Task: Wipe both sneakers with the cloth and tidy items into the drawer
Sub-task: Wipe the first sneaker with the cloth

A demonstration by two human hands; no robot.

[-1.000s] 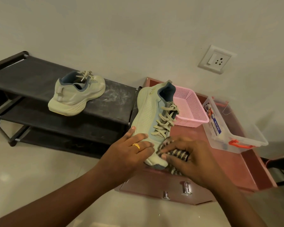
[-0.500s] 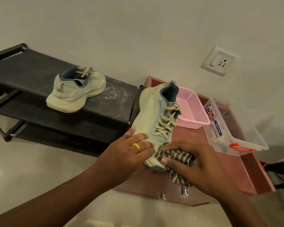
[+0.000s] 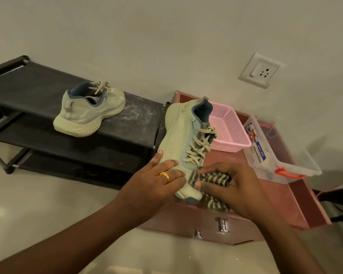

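Right hand point(image 3: 232, 186): my fingers are curled round the bunched striped cloth point(image 3: 212, 177), pressing it on the toe of the sneaker point(image 3: 186, 139). Left hand point(image 3: 156, 184) grips nothing; its fingers lie nearly straight on the toe's left side, steadying. Sneaker sits on the drawer point(image 3: 186, 220), long axis near-to-far, toe at my grip, heel far, laces facing right. Judgement: the next stroke runs away from me; the right hand is nearer.
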